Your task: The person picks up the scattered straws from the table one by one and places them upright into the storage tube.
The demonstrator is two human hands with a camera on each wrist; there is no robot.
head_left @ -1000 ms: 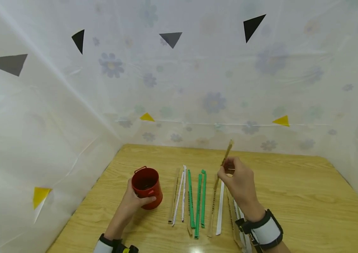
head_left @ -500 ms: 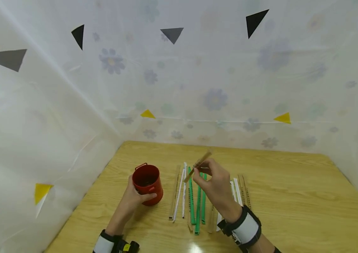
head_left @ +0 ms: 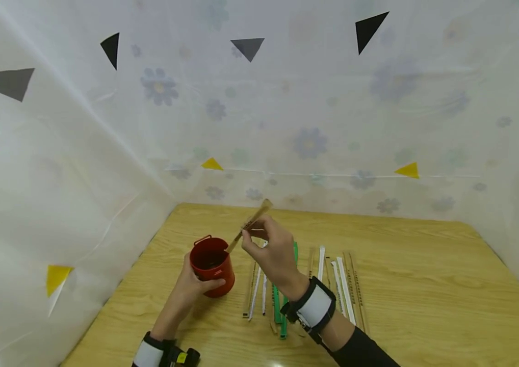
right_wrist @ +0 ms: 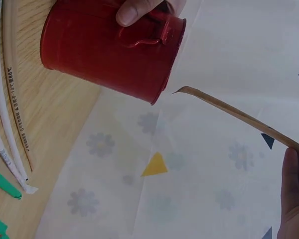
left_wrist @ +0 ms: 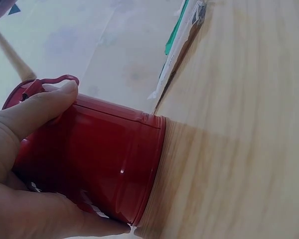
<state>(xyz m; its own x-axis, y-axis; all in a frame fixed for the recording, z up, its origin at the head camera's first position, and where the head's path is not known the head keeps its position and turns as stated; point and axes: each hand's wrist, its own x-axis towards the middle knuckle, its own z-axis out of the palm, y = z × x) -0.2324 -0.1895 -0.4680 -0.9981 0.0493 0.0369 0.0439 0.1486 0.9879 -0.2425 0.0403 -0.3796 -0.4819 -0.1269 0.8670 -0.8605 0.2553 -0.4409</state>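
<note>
Dirs per head view, 12 = far side. Red pail [head_left: 228, 271] is mouth-up at approx 9-10 o'clock of worktop [head_left: 424, 280]; base touching or just above the wood, can't tell which. Inside is dark; contents can't be made out. Wire loop handle [head_left: 202, 238] sticks out at 11 o'clock on rim.

L hand [head_left: 197, 284] is curled round pail from 8 o'clock, thumb across wall at approx 5. R hand [head_left: 272, 250], approx 2-3 o'clock from pail, pinches brown wrapped stick [head_left: 253, 219] betw. thumb & fingers; it slants, top to 1 o'clock, lower tip to 7, just beside rim. R wrist view has tip outside pail w/ a small gap.

More wrapped sticks lie side by side on worktop, pail's 3-4 o'clock: brown sticks [head_left: 354, 285] w/ dark print, white sticks [head_left: 346, 290], green sticks [head_left: 283, 321], some partly hidden by R hand. Flowered sheet [head_left: 278, 112] hangs at 12.
</note>
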